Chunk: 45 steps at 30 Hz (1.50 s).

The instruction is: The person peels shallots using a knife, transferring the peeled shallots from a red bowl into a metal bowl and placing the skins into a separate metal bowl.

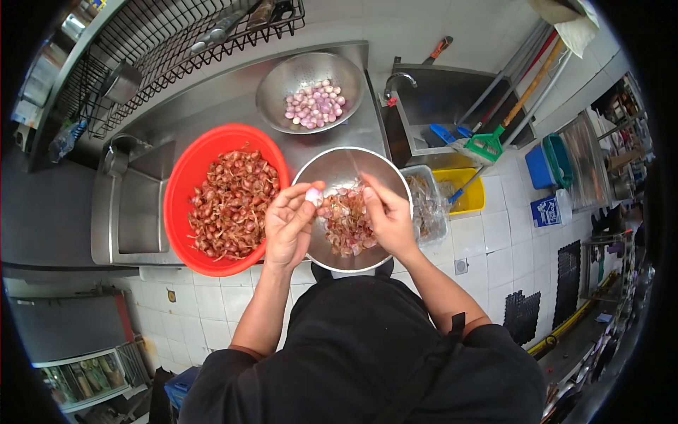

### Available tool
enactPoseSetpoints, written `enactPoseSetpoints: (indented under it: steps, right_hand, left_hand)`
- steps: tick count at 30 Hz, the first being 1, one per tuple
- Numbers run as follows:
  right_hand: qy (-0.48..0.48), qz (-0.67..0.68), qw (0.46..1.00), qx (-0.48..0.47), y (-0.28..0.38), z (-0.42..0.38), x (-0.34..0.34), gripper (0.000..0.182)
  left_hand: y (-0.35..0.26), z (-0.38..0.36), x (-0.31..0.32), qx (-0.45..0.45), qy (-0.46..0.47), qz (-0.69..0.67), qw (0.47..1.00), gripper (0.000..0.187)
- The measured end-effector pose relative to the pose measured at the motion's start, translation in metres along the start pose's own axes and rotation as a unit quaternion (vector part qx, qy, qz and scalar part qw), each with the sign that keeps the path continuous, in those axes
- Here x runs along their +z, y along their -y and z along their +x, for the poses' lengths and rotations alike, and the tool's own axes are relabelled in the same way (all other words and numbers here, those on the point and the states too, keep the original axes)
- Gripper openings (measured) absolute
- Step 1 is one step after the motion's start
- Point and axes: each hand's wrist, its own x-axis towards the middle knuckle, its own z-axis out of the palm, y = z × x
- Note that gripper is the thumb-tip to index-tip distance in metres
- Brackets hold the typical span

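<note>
A peeled, pale pink shallot (315,197) is pinched between the thumb and fingers of my left hand (286,226). My right hand (388,220) is closed, thumb against fingers, on the other side; what it grips is too small or blurred to make out. Both hands are over a metal bowl (321,263) with reddish-brown shallot skins (349,230) in it. To the left, a red basin (174,201) holds a heap of unpeeled shallots (233,201). Behind, peeled shallots (314,104) lie in a metal colander (272,85).
A steel counter (240,106) carries the basin and colander. Sinks lie to the left (145,212) and back right (424,99). Right of the bowl are a clear plastic tub (432,233) and a yellow container (472,201). Long-handled cleaning tools lean by the right sink.
</note>
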Motion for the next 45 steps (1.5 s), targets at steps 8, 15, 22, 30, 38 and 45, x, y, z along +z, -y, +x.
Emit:
enactPoseSetpoints:
  steps: [8, 15, 22, 30, 38, 45]
  right_hand:
    - [0.124, -0.294, 0.944, 0.08, -0.056, -0.019, -0.009, 0.039]
    - [0.089, -0.189, 0.969, 0.131, -0.046, -0.011, -0.017, 0.017]
    - [0.136, -0.14, 0.93, 0.313, -0.017, -0.003, -0.013, 0.039]
    - [0.188, -0.083, 0.929, 0.308, -0.016, 0.007, 0.001, 0.034]
    - [0.199, -0.09, 0.932, 0.29, 0.0, 0.0, 0.003, 0.034]
    - [0.193, -0.084, 0.929, 0.305, 0.001, 0.0, 0.001, 0.034]
  left_hand:
    - [-0.044, 0.145, -0.007, 0.101, -0.103, 0.477, 0.867, 0.055]
    - [0.004, 0.091, -0.053, 0.038, -0.072, 0.401, 0.913, 0.03]
    - [0.007, 0.027, -0.092, 0.056, -0.117, 0.53, 0.838, 0.015]
    - [-0.016, 0.088, -0.226, 0.006, -0.186, 0.82, 0.541, 0.023]
    - [-0.034, 0.092, -0.236, 0.034, -0.204, 0.762, 0.614, 0.032]
    - [-0.029, 0.087, -0.19, -0.216, -0.055, 0.886, 0.407, 0.024]
